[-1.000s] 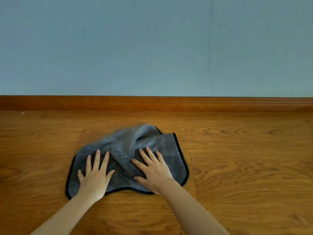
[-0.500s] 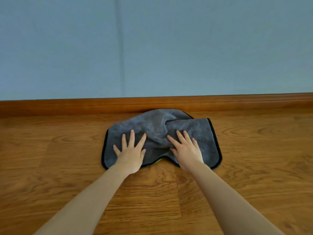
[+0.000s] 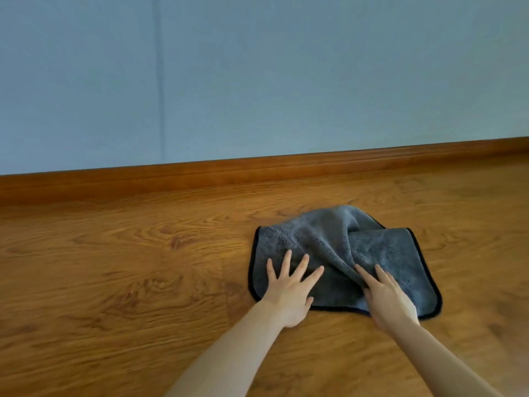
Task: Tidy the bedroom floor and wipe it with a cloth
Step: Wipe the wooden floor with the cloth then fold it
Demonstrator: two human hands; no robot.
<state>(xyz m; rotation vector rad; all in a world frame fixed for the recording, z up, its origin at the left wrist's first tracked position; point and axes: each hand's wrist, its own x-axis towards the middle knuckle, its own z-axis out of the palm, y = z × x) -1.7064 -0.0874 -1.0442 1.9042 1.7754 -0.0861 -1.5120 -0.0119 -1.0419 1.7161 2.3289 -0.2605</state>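
Observation:
A grey cloth (image 3: 380,250) with a dark hem lies rumpled on the wooden floor (image 3: 128,267), right of the view's centre. My left hand (image 3: 290,290) presses flat on the cloth's near left part with fingers spread. On its near right part my right hand (image 3: 386,299) lies flat, fingers straight and pointing away. A raised fold of cloth runs between the two hands. Both forearms reach in from the bottom edge.
A wooden skirting board (image 3: 257,167) runs along the foot of a pale blue wall (image 3: 257,75) just beyond the cloth. Bare wooden floor stretches to the left and right of the cloth.
Both hands have slid the cloth back from the skirting board and to the right across the floor. The view has swung so the cloth now sits right of centre.

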